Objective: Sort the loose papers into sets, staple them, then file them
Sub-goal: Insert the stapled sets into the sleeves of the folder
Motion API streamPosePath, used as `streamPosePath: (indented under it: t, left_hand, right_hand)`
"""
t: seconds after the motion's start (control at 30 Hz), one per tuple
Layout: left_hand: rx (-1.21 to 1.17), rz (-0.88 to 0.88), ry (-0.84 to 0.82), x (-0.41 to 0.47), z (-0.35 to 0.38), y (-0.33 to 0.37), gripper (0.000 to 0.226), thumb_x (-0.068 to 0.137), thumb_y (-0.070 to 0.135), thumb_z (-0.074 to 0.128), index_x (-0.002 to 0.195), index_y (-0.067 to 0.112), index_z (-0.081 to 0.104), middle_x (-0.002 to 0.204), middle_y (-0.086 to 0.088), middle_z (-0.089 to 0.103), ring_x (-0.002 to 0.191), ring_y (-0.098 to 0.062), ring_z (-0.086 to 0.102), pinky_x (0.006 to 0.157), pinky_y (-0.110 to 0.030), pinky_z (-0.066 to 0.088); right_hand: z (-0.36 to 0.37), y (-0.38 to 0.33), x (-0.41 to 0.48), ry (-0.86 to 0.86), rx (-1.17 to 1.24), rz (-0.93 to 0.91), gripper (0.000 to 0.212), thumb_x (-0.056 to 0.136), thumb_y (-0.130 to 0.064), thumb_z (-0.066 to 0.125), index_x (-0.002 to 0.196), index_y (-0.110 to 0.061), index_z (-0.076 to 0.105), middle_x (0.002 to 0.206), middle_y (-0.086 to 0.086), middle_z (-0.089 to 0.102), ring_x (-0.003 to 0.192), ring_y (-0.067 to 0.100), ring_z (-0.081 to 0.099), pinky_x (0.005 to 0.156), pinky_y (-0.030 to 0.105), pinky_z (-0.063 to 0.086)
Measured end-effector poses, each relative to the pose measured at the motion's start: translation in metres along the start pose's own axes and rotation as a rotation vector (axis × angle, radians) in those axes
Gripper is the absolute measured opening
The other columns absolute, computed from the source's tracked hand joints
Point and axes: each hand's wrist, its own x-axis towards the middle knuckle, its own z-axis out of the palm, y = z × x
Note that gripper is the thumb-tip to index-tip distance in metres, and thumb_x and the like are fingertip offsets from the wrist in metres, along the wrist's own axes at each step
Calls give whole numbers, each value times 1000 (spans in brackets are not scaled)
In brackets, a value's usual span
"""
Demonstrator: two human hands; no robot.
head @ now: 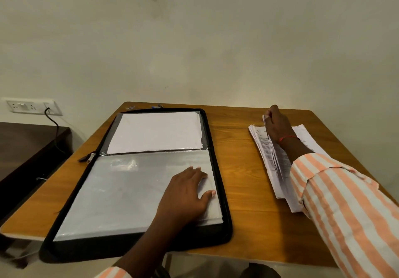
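Note:
A black zip folder [218, 169] lies open on the wooden table [241, 169]. Its far half holds white sheets [157, 133]; its near half shows a clear plastic sleeve [129, 191]. My left hand [187, 193] rests flat on that sleeve near the folder's right edge, fingers spread. To the right lies a thick stack of printed papers [267, 154]. My right hand [277, 126] grips the upper sheets of this stack at their far end and lifts them on edge.
Small items, one of them blue [154, 106], lie at the table's far edge behind the folder. A dark lower table [26, 148] stands at the left. A wall socket [30, 106] with a black cable is above it. A wall is close behind.

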Motion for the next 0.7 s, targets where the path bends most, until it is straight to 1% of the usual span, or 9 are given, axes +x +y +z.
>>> streamPosePath:
  t: [0.07, 0.2, 0.3, 0.37, 0.43, 0.53, 0.57, 0.63, 0.7]
  left_hand:
    - [3, 1, 4, 0, -2, 2, 59, 95, 65, 49, 145, 34, 48, 156, 12, 43, 145, -8, 33, 109, -17, 14]
    - [5, -14, -15, 0, -2, 2, 61, 95, 67, 48, 146, 34, 47, 158, 12, 40, 147, -8, 30, 113, -20, 15]
    - [-35, -34, -23, -2, -4, 4, 62, 94, 71, 45, 145, 36, 48, 156, 13, 42, 145, -9, 34, 116, -26, 23]
    - [-204, -72, 9, -4, -11, 7, 57, 93, 71, 47, 139, 38, 54, 146, 16, 53, 134, -6, 48, 109, -26, 36]
    - [-509, -142, 29, -4, -19, 9, 48, 93, 70, 48, 127, 40, 63, 132, 18, 65, 121, -5, 60, 102, -29, 45]
    - [-1036, -341, 76, 1, -33, 4, 49, 84, 72, 47, 101, 38, 77, 109, 4, 77, 110, -23, 69, 101, -46, 52]
    - [-1153, -396, 61, 2, -37, -2, 50, 84, 69, 51, 102, 32, 79, 109, -4, 77, 111, -31, 69, 103, -50, 50]
    - [-1222, -434, -14, 7, -46, -12, 41, 93, 49, 62, 114, 17, 75, 115, -12, 75, 112, -36, 69, 107, -57, 48]
    - [-1209, -447, -165, 10, -54, -20, 27, 99, 20, 61, 122, 8, 70, 117, -13, 74, 109, -36, 71, 104, -56, 51]
  right_hand:
    - [-1, -7, 0, -31, 14, -19, 8, 104, -18, 45, 97, -16, 45, 84, 2, 56, 78, 23, 56, 65, 30, 39]
    - [8, -34, -1, -90, 41, -129, 6, 102, -17, 47, 97, -18, 46, 87, 3, 58, 79, 21, 55, 67, 33, 44]
    - [23, -68, -5, -133, 89, -208, 2, 102, -17, 48, 103, -16, 48, 89, -2, 57, 79, 13, 53, 67, 28, 42]
    - [35, -94, -8, -171, 137, -223, 6, 102, -15, 48, 108, -15, 50, 94, -3, 57, 83, 10, 54, 69, 24, 42]
    - [49, -120, -11, -216, 176, -233, 10, 101, -12, 50, 111, -12, 53, 98, -2, 59, 89, 16, 56, 74, 27, 44]
    - [67, -149, -16, -276, 179, -208, 12, 100, -13, 53, 111, -9, 55, 101, 3, 64, 94, 24, 59, 78, 33, 46]
    - [72, -157, -18, -289, 182, -191, 11, 99, -15, 55, 110, -10, 56, 101, 7, 65, 93, 25, 60, 77, 34, 46]
    - [76, -169, -22, -307, 220, -151, 11, 99, -18, 58, 108, -11, 58, 99, 12, 68, 90, 25, 61, 72, 30, 43]
    - [72, -180, -27, -326, 254, -151, 14, 99, -22, 61, 108, -12, 60, 97, 10, 69, 89, 22, 62, 68, 23, 42]
